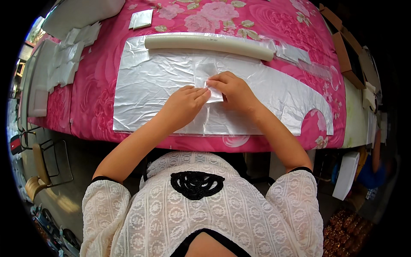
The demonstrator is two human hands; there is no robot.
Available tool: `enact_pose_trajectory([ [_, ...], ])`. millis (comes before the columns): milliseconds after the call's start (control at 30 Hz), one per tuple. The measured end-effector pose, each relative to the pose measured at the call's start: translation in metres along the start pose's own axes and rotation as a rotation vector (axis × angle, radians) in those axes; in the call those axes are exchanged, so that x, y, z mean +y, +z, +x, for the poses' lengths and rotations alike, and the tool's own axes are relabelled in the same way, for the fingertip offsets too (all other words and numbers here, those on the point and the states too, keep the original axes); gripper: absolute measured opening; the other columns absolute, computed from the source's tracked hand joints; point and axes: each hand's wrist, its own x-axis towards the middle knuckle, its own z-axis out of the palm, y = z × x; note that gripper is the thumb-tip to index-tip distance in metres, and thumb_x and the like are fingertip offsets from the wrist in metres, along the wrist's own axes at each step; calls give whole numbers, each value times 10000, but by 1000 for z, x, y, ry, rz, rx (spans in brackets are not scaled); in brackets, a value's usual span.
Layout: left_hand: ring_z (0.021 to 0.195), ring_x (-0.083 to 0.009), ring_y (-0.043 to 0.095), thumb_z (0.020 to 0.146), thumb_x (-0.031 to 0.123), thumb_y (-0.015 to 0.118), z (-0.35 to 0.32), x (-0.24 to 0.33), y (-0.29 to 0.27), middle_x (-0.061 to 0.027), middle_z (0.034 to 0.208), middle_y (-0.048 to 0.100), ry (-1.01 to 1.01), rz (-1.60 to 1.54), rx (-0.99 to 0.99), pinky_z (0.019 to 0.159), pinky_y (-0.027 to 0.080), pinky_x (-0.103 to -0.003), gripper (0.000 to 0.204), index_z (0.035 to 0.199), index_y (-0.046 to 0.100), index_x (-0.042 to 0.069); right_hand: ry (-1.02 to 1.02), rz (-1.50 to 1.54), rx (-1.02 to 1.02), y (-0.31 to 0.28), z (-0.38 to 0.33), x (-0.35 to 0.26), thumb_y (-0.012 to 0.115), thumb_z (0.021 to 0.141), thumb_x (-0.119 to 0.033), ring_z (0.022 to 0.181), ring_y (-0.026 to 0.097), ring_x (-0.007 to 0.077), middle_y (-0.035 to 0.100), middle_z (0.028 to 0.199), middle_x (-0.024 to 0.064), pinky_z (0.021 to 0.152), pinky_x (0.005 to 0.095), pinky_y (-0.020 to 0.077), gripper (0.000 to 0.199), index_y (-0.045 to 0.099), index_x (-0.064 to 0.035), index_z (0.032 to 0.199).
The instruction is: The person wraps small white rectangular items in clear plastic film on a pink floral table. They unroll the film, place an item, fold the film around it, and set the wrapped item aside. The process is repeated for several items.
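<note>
A large silver foil-like sheet (150, 90), wrinkled and with a curved cut-out at its right end, lies before me. Over its middle, my left hand (188, 105) and my right hand (233, 90) meet, fingertips closed on a small, thin, shiny plastic piece (216, 97). It looks folded, and my fingers partly cover it. Just beyond my fingertips, a flat translucent strip (206, 70) rests on the sheet. Across the sheet's far edge lies a long cream tube (205, 43).
A pink flowered cloth (274, 19) covers the table. Piles of flat white packets (66, 64) stand at the left, with a small stack (141, 19) at the far side. Clear plastic bags (295, 55) lie past the tube's right end. Cardboard boxes (346, 55) line the right edge.
</note>
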Motion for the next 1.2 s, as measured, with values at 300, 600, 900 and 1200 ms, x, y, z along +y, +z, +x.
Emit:
enact_pose_trajectory([
  [300,1029,-280,569,618,66,678,-32,12,-21,-108,1150,592,-146,-344,-41,899,427,-386,616,1211,512,38,-17,79,54,13,-27,-28,591,689,4,848,573,230,620,921,44,715,317,495,262,653,-94,923],
  [600,688,-140,637,820,67,605,-3,6,-10,-138,834,679,-766,-635,94,602,470,-246,476,1274,470,16,814,443,0,4,-10,-39,576,847,-137,617,582,124,627,685,46,586,250,454,157,663,-11,881],
  [900,667,-164,625,782,162,669,18,-6,-18,-139,793,662,-934,-540,-17,601,472,-273,656,1317,367,-69,1033,556,-166,-5,19,-15,615,820,-221,519,605,112,605,590,59,496,252,447,256,646,13,721],
  [1200,1338,-364,231,808,360,578,15,15,17,-249,1415,264,-261,51,-7,1090,196,-443,789,1361,237,-87,990,571,-152,4,16,-3,608,761,-199,486,600,136,604,532,87,511,271,467,250,632,18,640],
])
